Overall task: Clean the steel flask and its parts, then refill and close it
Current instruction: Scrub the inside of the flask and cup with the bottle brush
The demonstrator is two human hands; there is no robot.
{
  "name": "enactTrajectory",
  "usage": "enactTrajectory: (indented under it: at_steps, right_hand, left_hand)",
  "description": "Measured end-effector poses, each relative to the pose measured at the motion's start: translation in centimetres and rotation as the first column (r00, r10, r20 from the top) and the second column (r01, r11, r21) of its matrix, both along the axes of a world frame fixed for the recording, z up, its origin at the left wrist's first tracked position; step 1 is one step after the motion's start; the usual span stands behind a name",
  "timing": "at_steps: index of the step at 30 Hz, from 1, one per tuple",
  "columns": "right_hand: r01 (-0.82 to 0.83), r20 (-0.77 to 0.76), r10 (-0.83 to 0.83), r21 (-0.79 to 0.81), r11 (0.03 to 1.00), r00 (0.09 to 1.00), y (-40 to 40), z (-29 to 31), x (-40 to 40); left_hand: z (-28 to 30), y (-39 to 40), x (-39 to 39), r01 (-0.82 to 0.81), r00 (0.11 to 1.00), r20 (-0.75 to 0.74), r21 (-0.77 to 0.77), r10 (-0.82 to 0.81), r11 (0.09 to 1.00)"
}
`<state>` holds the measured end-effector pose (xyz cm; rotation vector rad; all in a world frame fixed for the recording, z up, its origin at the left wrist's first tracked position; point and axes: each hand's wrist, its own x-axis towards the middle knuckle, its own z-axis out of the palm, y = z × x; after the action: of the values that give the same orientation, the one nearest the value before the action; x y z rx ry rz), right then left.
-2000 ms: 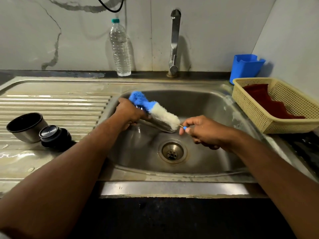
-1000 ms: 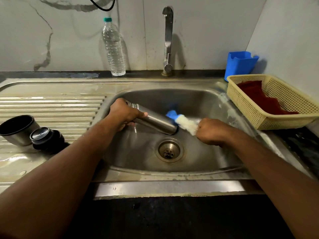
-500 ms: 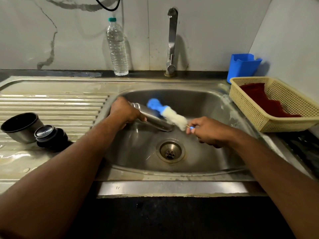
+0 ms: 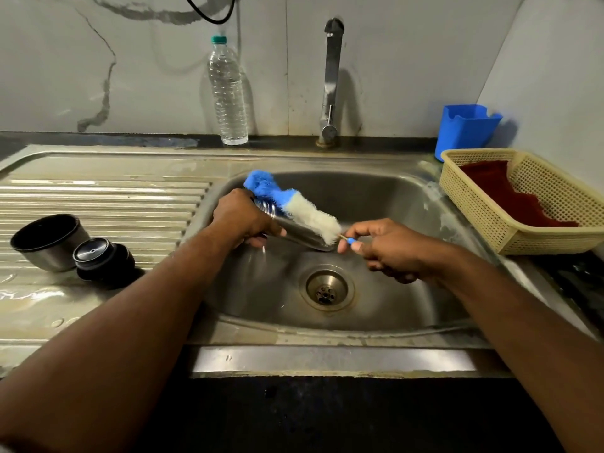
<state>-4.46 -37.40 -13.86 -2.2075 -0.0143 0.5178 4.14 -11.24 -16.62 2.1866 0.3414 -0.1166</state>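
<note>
Brush (image 4: 294,204) slid up along flask (image 4: 302,233), diagonal.

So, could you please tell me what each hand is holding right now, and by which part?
The left hand grips the steel flask near its threaded neck; the right hand pinches the bottle brush by its thin handle.

The flask (image 4: 295,232) lies tilted over the sink (image 4: 376,308), in the left hand (image 4: 243,219). The brush (image 4: 294,204) lies along the flask, its handle in the right hand (image 4: 389,248). On the drainboard (image 4: 108,197), at the left, the cup (image 4: 49,241) stands just beside the lid (image 4: 103,258). Behind the sink stand the bottle (image 4: 228,93) and the tap (image 4: 330,80). At the right is the basket (image 4: 483,217), a cloth (image 4: 510,194) in it, and a box (image 4: 465,130) behind it.
</note>
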Motion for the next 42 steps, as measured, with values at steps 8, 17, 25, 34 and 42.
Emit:
enactTrajectory:
  at_steps: [8, 17, 25, 34, 42]
  right_hand:
    - [0.141, 0.124, -0.105, -0.338, 0.930, 0.987, -1.2, -0.4, 0.2]
    - [0.140, 0.109, -0.098, -0.496, 0.857, 0.989, -1.4, -0.4, -0.1]
    - [-0.008, 0.012, 0.008, 0.050, 0.999, 1.000, -0.1, 0.2, 0.1]
    - [0.070, 0.030, -0.067, -0.106, 0.992, 0.997, -0.8, -0.4, 0.0]
    - [0.125, 0.028, -0.124, -0.389, 0.913, 0.992, -1.5, -1.1, 0.3]
  left_hand:
    - [-0.2, -0.5, 0.3, -0.044, 0.999, -0.032, -0.130, 0.040, 0.991]
    - [0.0, -0.6, 0.0, -0.106, 0.993, 0.038, -0.128, 0.112, 0.986]
    - [0.0, -0.4, -0.3, -0.115, 0.979, 0.160, -0.094, 0.129, 0.989]
    - [0.5, -0.3, -0.4, -0.097, 0.985, 0.140, -0.034, 0.101, 0.995]
    - [0.1, -0.2, -0.2, -0.101, 0.991, 0.063, -0.235, 0.119, 0.967]
